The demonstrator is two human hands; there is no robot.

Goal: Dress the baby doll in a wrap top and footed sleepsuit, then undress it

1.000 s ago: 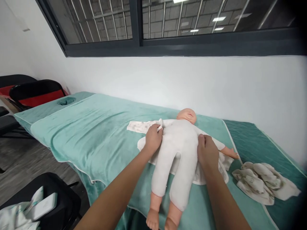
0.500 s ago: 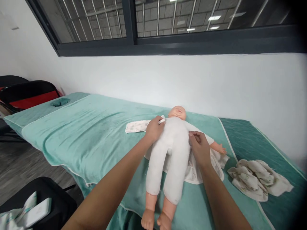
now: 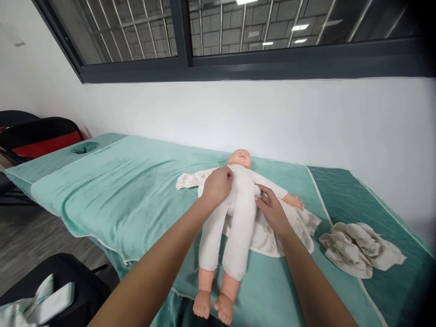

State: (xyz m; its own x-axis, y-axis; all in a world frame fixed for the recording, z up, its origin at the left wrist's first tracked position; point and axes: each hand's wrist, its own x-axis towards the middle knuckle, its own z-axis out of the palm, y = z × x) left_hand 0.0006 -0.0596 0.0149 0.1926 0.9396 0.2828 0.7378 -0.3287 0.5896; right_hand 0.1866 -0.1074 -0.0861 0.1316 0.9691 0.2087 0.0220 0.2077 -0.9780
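A baby doll with a white plush body lies on its back on the green-covered bed, head toward the wall and feet toward me. Under it is spread a white patterned baby shirt, one sleeve reaching out to the left and the other to the right. My left hand is closed at the doll's shoulder beside the left sleeve; what its fingers hold is hidden. At the other side of the torso, my right hand pinches the white plush between thumb and fingers. The doll's arm on that side stretches outward over the shirt.
A crumpled light cloth lies on the darker green cover at right. At lower left, a black chair bears a white box-like item and a cloth. Black-and-red chairs stand beyond the bed's left end. A white wall borders the far side.
The doll appears further left and slightly higher in view, as does the crumpled cloth. My right hand's fingers have spread more at the doll's side. My left hand remains at the shoulder.
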